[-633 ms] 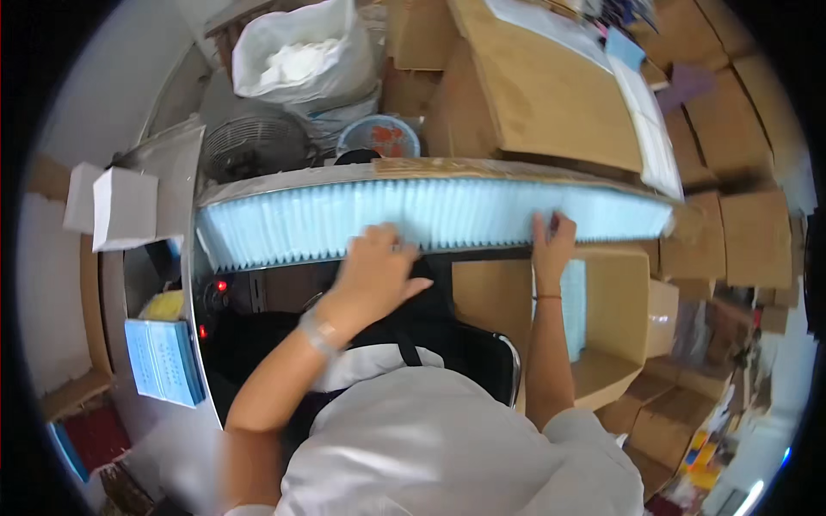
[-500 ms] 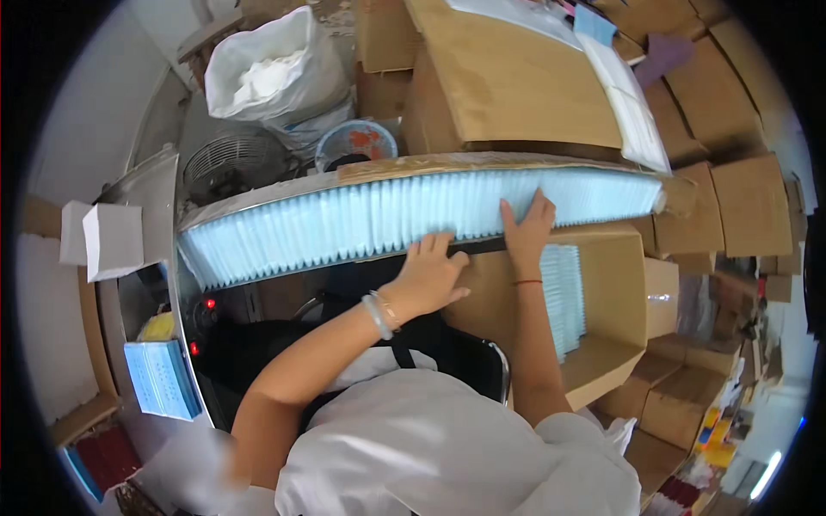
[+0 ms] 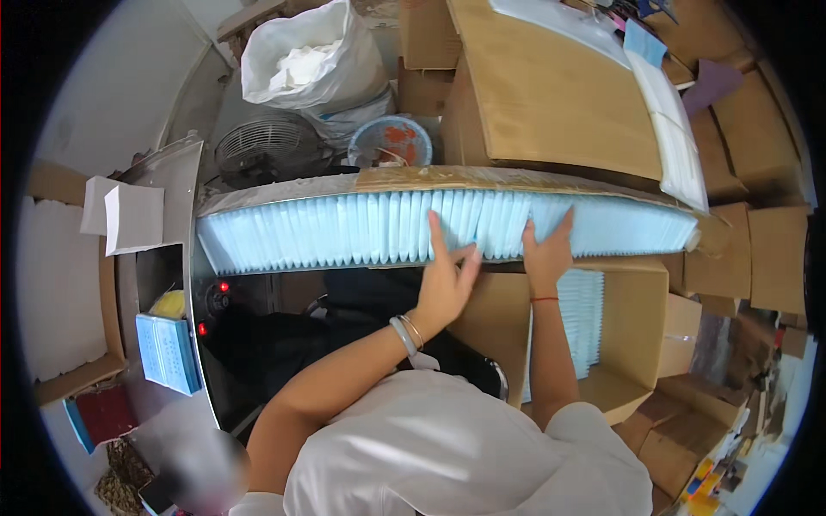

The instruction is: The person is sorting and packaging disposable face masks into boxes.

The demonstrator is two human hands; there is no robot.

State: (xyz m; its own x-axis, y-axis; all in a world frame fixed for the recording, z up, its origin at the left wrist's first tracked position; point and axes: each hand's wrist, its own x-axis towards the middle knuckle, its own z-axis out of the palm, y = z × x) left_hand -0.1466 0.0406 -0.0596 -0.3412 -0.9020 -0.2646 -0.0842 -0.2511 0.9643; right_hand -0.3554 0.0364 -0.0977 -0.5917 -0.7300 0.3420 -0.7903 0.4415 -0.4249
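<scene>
Hands (image 3: 447, 279) (image 3: 546, 254) flat on row of pale-blue pads (image 3: 361, 228), fingers spread

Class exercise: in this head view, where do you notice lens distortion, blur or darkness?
Head view: fisheye bends the long row of pale blue packs into an arc; black vignette fills the corners; a blurred patch sits at lower left; both hands look sharp under even, soft light.

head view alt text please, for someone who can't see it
Both hands, left hand and right hand, press on a long row of pale blue masks in a tray; an open cardboard box of masks sits below.
</scene>
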